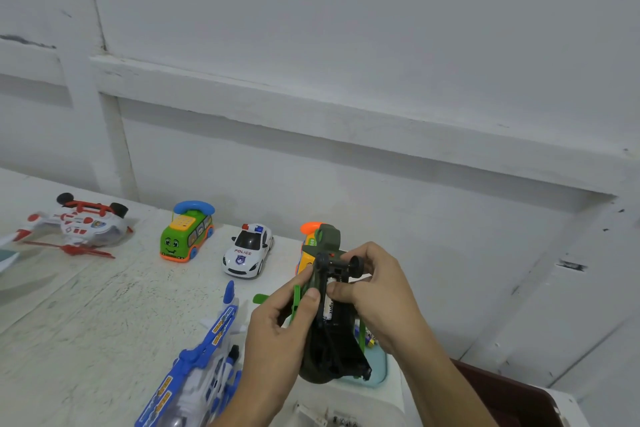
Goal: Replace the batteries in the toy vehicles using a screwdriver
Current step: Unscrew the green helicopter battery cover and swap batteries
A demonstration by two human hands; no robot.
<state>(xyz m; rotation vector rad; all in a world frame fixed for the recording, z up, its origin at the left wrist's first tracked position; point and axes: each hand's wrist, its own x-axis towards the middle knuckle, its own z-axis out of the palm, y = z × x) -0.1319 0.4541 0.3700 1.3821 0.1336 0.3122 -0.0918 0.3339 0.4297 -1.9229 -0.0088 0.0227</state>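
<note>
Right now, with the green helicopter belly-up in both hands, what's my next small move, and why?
Probably press the battery flat into its open bay with the thumb of the right hand, while the left hand steadies the green helicopter. The bay is uncovered, the battery lies exposed, and that thumb touches its end.

A plain room, likely in a home rather than a shop or lab — bare white-painted wall with rough battens, a scuffed, speckled white table set against it, and children's toys lined up there: a police car, a green bus, a red-and-white helicopter.
</note>
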